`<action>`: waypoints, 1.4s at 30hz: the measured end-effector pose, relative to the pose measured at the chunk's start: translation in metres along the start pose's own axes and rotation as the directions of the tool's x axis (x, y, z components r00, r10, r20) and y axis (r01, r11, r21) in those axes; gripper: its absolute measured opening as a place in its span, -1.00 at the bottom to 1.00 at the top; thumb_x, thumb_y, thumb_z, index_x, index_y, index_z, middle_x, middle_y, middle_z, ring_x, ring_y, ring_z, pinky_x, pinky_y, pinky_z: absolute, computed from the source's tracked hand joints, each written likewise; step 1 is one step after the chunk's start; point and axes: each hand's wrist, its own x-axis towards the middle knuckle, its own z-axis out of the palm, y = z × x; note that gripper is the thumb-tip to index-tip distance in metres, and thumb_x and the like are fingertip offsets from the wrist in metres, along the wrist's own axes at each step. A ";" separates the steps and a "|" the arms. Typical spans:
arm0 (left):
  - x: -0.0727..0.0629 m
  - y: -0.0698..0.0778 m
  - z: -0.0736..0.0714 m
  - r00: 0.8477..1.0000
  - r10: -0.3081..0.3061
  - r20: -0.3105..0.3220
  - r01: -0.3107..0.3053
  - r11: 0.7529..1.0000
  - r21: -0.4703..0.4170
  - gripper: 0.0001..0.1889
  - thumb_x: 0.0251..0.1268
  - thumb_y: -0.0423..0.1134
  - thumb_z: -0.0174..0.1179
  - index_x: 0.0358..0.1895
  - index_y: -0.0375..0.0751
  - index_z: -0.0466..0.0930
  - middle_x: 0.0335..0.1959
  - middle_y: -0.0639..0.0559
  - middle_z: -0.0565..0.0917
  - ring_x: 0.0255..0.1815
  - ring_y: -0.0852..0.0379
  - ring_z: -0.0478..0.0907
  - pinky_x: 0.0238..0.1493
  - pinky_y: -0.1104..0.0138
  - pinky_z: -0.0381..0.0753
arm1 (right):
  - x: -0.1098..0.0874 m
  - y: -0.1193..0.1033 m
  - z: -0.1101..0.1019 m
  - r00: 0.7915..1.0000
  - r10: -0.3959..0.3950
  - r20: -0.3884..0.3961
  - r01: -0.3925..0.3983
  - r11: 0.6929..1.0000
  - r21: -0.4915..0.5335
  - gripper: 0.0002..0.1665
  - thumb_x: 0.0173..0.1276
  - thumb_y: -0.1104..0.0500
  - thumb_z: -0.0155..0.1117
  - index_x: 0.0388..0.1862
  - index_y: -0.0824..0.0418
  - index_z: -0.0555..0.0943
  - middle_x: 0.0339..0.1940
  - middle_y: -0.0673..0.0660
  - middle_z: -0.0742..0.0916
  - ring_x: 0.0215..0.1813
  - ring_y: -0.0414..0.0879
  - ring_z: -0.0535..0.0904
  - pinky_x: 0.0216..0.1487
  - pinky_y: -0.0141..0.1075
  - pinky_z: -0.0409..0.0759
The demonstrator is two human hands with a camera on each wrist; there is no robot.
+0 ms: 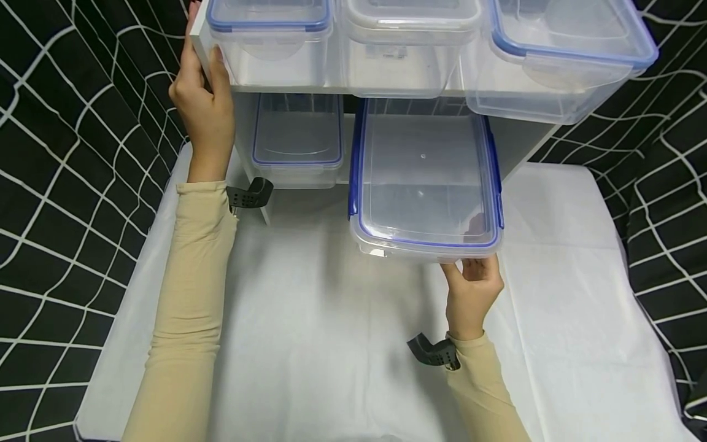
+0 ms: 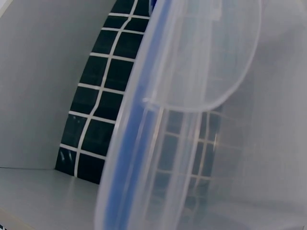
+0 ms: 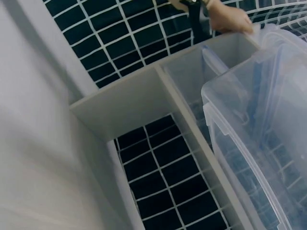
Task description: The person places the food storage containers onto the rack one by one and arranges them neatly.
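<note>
A large clear food storage container (image 1: 422, 178) with blue side clips and a blue-lined lid juts out from the lower level of a white shelf unit (image 1: 287, 89). At its front right corner, my right hand (image 1: 473, 298) grips the edge, with some fingers hidden beneath. My left hand (image 1: 207, 110) holds the shelf's left side panel, thumb on the inner side and fingers outside; this hand (image 3: 230, 18) also shows at the top of the right wrist view. Close before the left wrist camera is a blurred clear container with a blue seal (image 2: 129, 167).
On the top shelf stand three lidded clear containers: one blue-rimmed at left (image 1: 270, 58), a white-rimmed one (image 1: 409, 67), and a tilted blue-rimmed one (image 1: 558, 80) overhanging the front. A smaller container (image 1: 298, 141) sits in the lower left compartment. White-lined dark netting (image 1: 55, 184) flanks the white-covered table (image 1: 331, 344).
</note>
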 end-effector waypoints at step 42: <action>-0.005 -0.006 -0.002 0.995 -0.012 0.103 0.018 0.998 -0.060 -0.51 0.42 -0.35 -0.01 0.36 -0.41 0.23 0.29 -0.03 0.44 0.24 0.33 0.38 0.26 0.42 0.32 | 0.057 0.047 0.010 0.990 0.071 0.122 -0.053 0.988 -0.143 -0.41 0.14 0.22 0.44 0.16 0.24 0.51 0.03 0.15 0.64 0.12 -0.03 0.52 0.20 -0.27 0.43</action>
